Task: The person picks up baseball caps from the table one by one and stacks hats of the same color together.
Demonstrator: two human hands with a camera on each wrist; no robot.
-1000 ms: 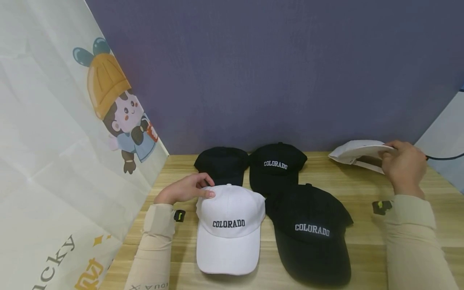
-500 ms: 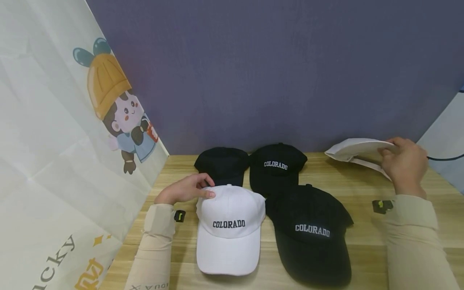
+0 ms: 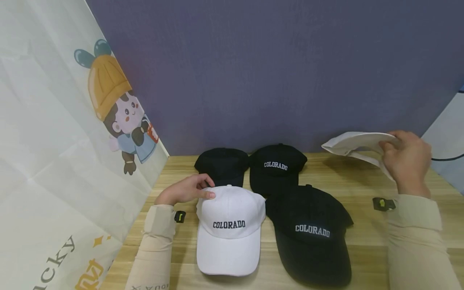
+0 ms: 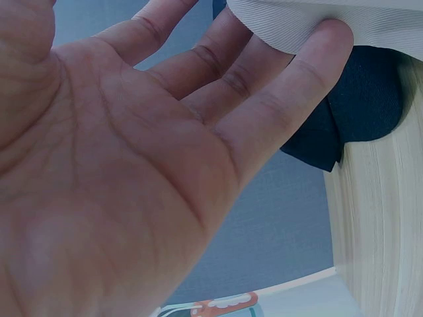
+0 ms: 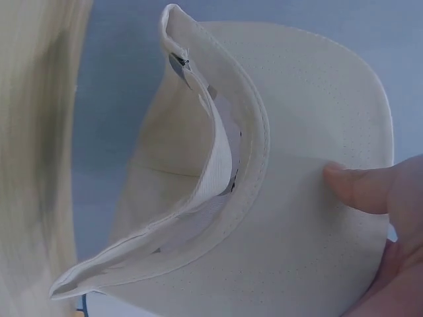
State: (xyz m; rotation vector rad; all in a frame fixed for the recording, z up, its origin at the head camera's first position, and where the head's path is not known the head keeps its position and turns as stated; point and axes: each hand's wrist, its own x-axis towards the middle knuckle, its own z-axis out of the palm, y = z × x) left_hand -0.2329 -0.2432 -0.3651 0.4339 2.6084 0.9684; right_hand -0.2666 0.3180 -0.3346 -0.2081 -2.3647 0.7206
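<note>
The right hand [image 3: 410, 159] is clamped on the brim of a pale cap [image 3: 353, 141], its thumb flat against the brim's underside; the crown reaches away to the left of the fingers, the opening tilted toward the wearer. That cap hangs just above the surface [image 3: 362, 187], near the wall [image 3: 275, 72], its shadow beneath. The left hand [image 3: 185, 189] sits at the upper left of a white cap [image 3: 229, 245] lying on the surface, thumb resting on the crown, fingers loosely apart behind it; I cannot tell whether they pinch the fabric. A front black cap [image 3: 313, 257] lies just right of the white one, and two rear black caps [image 3: 277, 155] sit behind.
</note>
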